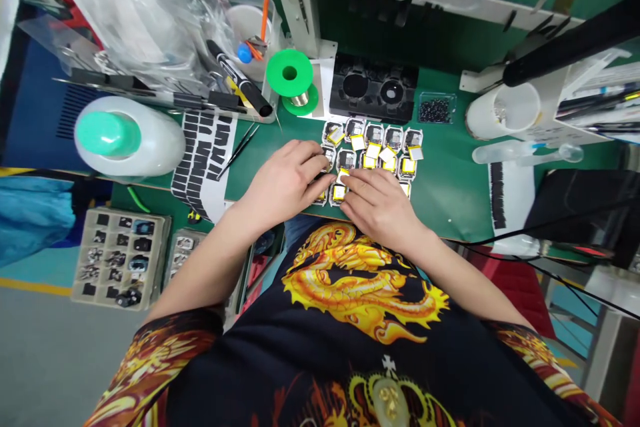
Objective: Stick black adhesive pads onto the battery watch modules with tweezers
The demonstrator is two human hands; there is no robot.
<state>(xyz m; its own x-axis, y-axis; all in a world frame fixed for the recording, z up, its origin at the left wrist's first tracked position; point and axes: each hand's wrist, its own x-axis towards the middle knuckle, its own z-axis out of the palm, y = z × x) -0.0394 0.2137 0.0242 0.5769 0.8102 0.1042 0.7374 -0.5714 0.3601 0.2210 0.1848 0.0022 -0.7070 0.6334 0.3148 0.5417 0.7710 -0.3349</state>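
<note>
Rows of small watch-like cases (374,134) lie on the green mat, many with a small silver-and-yellow battery (408,165) on or beside them. My left hand (287,180) reaches in from the left, its fingers curled and thumb drawn toward the index finger over the left cases. Whatever is between them is hidden. Close beside it, my right hand (379,203) rests over the front rows with its fingers bent together. Its fingertips meet a small battery (343,175) above a front case (339,194). Both hands cover part of the front rows.
Behind the cases stand a green solder spool (290,73), a black fixture (374,88) and a tray of tiny screws (437,109). Tweezers (239,151), a sheet of black strips (203,160) and a white bottle (130,137) lie left. A white cup (503,110) stands right.
</note>
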